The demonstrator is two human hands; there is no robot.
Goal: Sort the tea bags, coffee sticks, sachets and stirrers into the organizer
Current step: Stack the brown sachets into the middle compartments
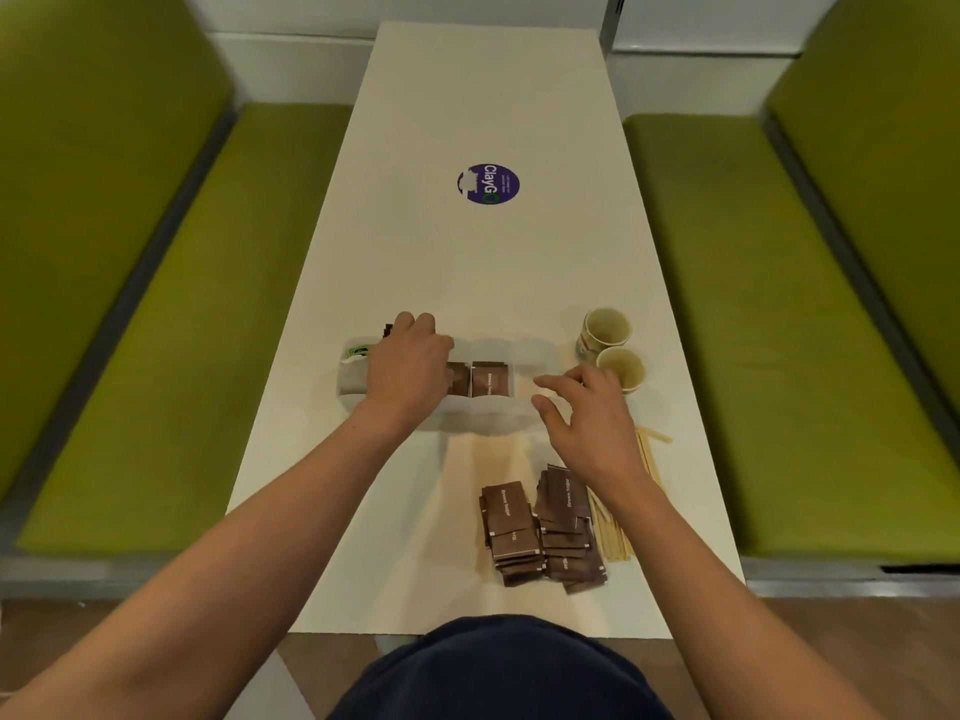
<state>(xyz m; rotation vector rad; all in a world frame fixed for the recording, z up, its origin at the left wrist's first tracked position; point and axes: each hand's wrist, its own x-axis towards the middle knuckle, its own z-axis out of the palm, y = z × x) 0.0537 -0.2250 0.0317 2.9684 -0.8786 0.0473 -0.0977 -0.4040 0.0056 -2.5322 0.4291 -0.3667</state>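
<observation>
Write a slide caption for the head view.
Left hand over the clear organizer, right hand open at its end, brown sachets stacked nearby.

Translucent plastic organizer [498, 410], paper sachets [511, 517], wooden stirrers [615, 537], matt table [467, 96].

Mid-frame we see the left hand [410, 368] over the clear organizer [485, 412], the right hand [587, 418] spread beside it, brown sachets [540, 532] below.

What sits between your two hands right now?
Head view: brown sugar sachets standing in the organizer lie between the left hand and right hand.
</observation>
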